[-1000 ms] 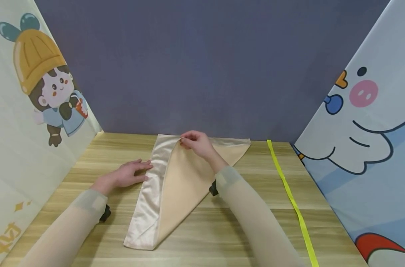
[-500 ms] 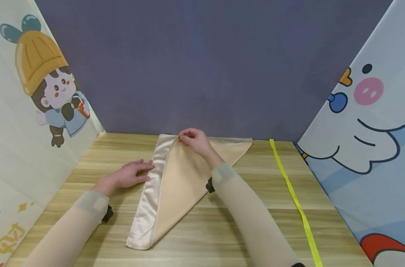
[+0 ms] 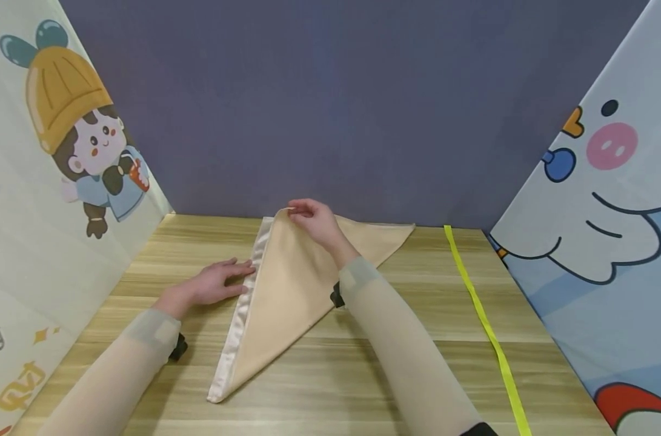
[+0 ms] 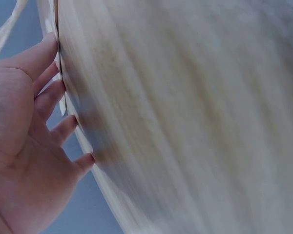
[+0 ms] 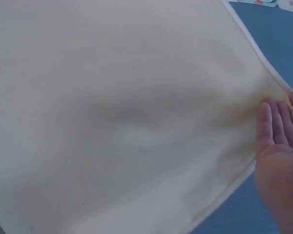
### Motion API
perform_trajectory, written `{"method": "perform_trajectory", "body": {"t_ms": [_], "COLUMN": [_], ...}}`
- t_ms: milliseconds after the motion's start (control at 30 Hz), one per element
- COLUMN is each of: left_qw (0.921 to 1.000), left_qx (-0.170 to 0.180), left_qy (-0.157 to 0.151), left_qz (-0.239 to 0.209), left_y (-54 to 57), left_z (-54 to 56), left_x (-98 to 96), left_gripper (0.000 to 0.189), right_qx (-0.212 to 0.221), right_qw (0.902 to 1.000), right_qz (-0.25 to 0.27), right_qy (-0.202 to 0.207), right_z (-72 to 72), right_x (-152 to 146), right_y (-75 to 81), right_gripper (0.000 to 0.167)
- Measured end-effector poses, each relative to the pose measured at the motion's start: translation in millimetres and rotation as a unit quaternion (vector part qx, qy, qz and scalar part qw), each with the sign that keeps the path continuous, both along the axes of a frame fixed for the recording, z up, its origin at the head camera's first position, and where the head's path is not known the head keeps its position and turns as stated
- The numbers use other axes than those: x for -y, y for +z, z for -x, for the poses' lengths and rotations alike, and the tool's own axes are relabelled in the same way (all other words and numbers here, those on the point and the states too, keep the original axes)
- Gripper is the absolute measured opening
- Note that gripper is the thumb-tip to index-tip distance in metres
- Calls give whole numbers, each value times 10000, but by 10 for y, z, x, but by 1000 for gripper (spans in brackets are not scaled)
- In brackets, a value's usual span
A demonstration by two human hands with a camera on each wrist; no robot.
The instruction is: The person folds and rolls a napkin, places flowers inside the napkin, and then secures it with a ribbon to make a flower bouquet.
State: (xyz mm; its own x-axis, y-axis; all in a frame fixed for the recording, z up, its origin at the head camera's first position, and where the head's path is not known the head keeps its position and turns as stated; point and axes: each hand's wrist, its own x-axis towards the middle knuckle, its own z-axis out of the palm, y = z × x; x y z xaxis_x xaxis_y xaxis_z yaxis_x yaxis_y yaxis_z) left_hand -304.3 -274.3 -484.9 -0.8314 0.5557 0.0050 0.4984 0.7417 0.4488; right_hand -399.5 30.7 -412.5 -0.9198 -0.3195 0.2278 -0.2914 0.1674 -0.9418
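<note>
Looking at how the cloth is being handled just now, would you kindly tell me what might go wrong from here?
The right hand pinches the beige flap near its tip, so a loose grip could let it drop askew.

The left hand meets only the left edge, at the satin strip; a firm pull might slide the cloth.

That strip looks rippled, so creases may get trapped if the flap covers it.

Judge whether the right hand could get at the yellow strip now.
Probably yes: nothing appears to block the right hand from the yellow strip, though that hand pinches the cloth and would likely need to let go.
</note>
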Motion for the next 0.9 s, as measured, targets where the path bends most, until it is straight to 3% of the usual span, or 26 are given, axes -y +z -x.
{"method": "perform_trajectory", "body": {"t_ms": [133, 200, 267, 400, 500, 567, 633, 733, 833, 900], "left_qw": [9992, 9986, 9985, 9992, 9995, 9990, 9993, 9994, 9949, 9941], "left_qx": [-371, -506, -514, -346, -319, -443, -380, -7, 654, 732], "left_qy": [-116, -120, -110, -25, 33, 44, 41, 196, 552, 630], "left_qz": [-130, -134, -175, -179, -85, 11, -52, -302, -528, -501], "left_y": [-187, -226, -229, -108, -98, -179, -168, -153, -27, 5], "left_z": [105, 128, 131, 69, 68, 107, 110, 117, 65, 42], "left_x": [102, 118, 113, 39, 23, 52, 37, 15, -46, -55], "left_gripper": [61, 63, 64, 68, 70, 70, 71, 69, 72, 77], "right_qx": [-68, -103, -128, -162, -96, -36, 8, 13, 11, 26], "right_qw": [9998, 9997, 9996, 9993, 9984, 9970, 9956, 9945, 9935, 9927], "right_qz": [102, 115, 105, -51, -336, -529, -643, -704, -727, -749], "right_qy": [156, 212, 242, 319, 455, 568, 676, 775, 873, 950], "right_z": [3, 1, -1, 4, 14, 25, 29, 33, 31, 28], "right_x": [61, 92, 118, 155, 165, 171, 177, 196, 228, 248], "right_y": [75, 110, 134, 146, 107, 59, 12, -48, -86, -101], "right_gripper": [40, 40, 40, 42, 46, 49, 51, 54, 56, 56]}}
